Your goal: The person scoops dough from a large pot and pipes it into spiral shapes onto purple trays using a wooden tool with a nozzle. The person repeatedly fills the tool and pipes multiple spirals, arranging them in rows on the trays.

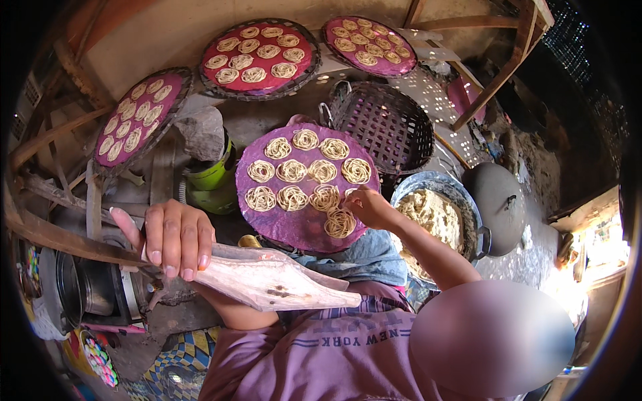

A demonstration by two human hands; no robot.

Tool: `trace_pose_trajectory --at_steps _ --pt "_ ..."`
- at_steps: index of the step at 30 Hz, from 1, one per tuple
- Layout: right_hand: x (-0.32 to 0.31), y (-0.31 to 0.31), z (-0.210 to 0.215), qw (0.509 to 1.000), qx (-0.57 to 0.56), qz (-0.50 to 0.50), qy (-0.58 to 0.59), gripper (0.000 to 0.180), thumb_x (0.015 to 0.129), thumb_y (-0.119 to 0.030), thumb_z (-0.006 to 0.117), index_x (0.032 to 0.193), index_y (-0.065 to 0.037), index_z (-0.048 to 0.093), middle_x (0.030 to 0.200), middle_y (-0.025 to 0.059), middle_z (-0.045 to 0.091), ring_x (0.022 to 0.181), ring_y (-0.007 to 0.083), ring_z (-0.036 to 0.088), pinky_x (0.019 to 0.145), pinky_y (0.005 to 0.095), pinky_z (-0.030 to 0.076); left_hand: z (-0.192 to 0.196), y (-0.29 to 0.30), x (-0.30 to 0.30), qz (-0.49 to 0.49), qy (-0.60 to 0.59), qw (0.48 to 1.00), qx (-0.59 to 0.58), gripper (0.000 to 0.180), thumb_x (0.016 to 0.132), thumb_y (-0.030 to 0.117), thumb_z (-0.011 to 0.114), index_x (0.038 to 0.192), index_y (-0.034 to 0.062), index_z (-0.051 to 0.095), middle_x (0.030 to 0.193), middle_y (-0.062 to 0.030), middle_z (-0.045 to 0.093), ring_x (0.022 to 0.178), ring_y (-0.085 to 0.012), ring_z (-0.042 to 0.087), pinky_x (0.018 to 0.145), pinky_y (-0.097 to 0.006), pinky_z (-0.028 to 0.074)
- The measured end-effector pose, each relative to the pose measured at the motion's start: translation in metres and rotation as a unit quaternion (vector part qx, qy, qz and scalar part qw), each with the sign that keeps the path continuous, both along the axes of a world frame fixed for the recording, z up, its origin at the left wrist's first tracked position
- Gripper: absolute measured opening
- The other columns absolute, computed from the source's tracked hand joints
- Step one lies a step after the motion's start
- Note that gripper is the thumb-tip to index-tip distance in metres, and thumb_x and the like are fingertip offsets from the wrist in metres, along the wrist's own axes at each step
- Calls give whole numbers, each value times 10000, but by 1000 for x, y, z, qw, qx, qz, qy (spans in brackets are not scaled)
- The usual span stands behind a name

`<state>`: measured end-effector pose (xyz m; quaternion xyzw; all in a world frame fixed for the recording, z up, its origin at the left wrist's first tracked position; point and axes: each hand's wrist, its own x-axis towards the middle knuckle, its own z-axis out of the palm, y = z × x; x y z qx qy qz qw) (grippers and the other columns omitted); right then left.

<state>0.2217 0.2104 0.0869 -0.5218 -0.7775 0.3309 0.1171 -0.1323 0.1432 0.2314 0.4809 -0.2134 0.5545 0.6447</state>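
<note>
A round tray with a purple cloth holds several coiled noodle nests in rows. At its right edge my right hand has its fingers drawn together on a noodle nest; the fingertips are partly hidden. Left of and nearer than the tray, my left hand is wrapped over a pale, worn wooden tool, whose tapered end points right across my body. Just right of my right forearm stands a grey metal basin filled with pale, crumbly dough.
Three more noodle trays lie behind: a purple one, a red one and another purple one. A dark woven basket, green bucket and domed lid stand around. Wooden beams run along the left.
</note>
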Motion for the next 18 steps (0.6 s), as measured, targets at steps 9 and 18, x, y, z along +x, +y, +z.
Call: trace_pose_trajectory --at_steps 9,18 --pt "-21 -4 -9 990 91 -6 -112 222 865 -295 618 944 -97 682 1025 127 587 1039 309 567 898 442 436 2 4 8 8 20 1000 -10 757 978 639 160 759 68 608 609 -86 660 522 -239 658 649 -392 537" --pt "2 -15 -3 997 22 -50 -59 211 876 -255 592 967 -94 693 1065 164 599 1047 389 571 946 489 422 -1 -1 2 10 20 1000 -6 758 975 644 173 763 63 612 606 -92 657 512 -244 653 648 -399 536"
